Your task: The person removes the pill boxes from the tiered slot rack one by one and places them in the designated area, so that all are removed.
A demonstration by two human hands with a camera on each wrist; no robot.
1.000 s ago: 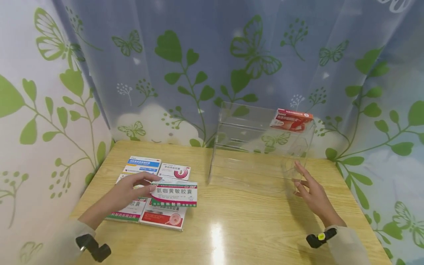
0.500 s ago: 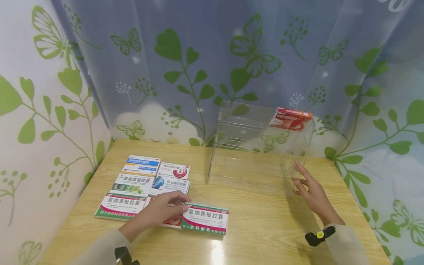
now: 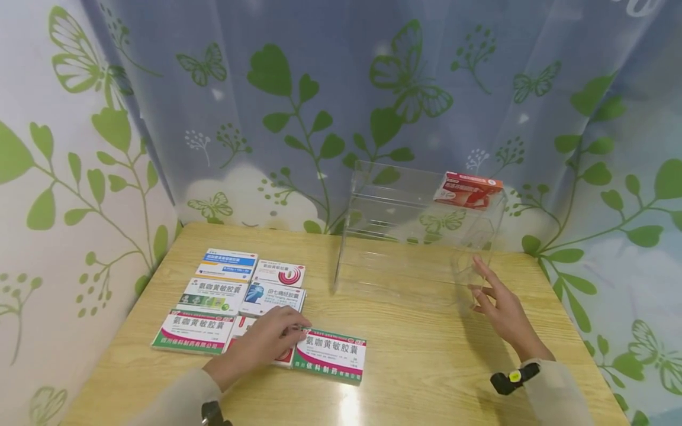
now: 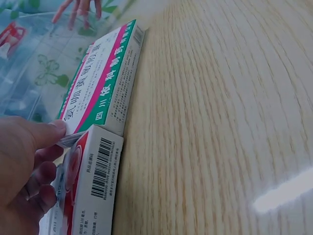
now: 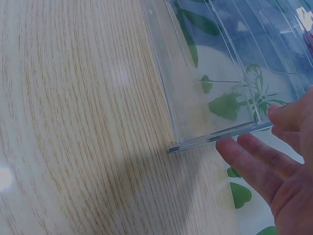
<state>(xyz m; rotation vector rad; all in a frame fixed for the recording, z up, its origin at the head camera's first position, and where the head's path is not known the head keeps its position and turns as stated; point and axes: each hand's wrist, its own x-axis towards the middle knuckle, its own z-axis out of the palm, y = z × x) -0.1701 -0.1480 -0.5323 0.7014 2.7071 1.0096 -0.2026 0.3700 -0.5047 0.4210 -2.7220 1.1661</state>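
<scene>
My left hand (image 3: 266, 337) pinches the left end of a white, green and magenta medicine box (image 3: 330, 356), thumb on its top face. The box lies flat, its corner against a red and white medicine box (image 4: 93, 181), which the hand partly covers. My right hand (image 3: 501, 313) has its fingers extended at the right side panel of a clear acrylic display rack (image 3: 394, 266); in the right wrist view, fingertips (image 5: 226, 146) are right at the panel's lower edge. On the rack's top tier, at the right end, sits a red medicine box (image 3: 467, 191).
Left of the rack, medicine boxes lie in two columns on the wooden table (image 3: 415, 367): a blue and white box (image 3: 228, 265), a pink-ringed box (image 3: 279, 274), a box with a blue head picture (image 3: 272, 299), and a green-striped box (image 3: 192, 331) among them. Patterned curtains (image 3: 341, 106) enclose the table.
My left hand has carried the green and magenta box from above the other boxes rightward and down onto the table beside them. The right hand has stayed at the rack.
</scene>
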